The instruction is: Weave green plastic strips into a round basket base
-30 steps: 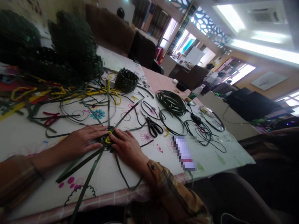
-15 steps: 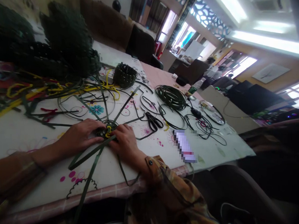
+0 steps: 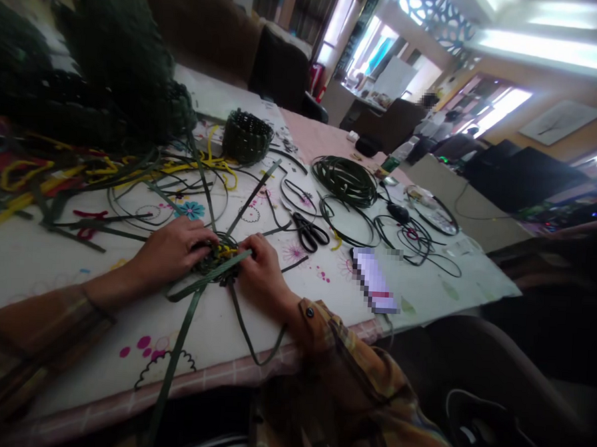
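Observation:
A small round weave of dark green strips (image 3: 216, 270) with yellow bits in its middle lies on the patterned white tablecloth (image 3: 211, 352). Long green strips stick out from it on several sides. My left hand (image 3: 177, 247) is closed on the weave's left edge, fingertips bent over it. At its right side my right hand (image 3: 261, 268) pinches a green strip, which loops back leftward across the front of the weave. Black-handled scissors (image 3: 310, 233) rest to the right, beyond my right hand.
Coiled green strip (image 3: 345, 180), a small woven basket (image 3: 247, 137) and yellow and green strips (image 3: 111, 173) lie farther back. Large dark woven pieces (image 3: 121, 67) stand at the back left. A phone (image 3: 374, 279) is at right. People (image 3: 434, 124) sit in the background.
My right hand has moved slightly right and now pinches the strip's end. The looped strip is drawn tighter and closer to the weave. The camera view has shifted slightly.

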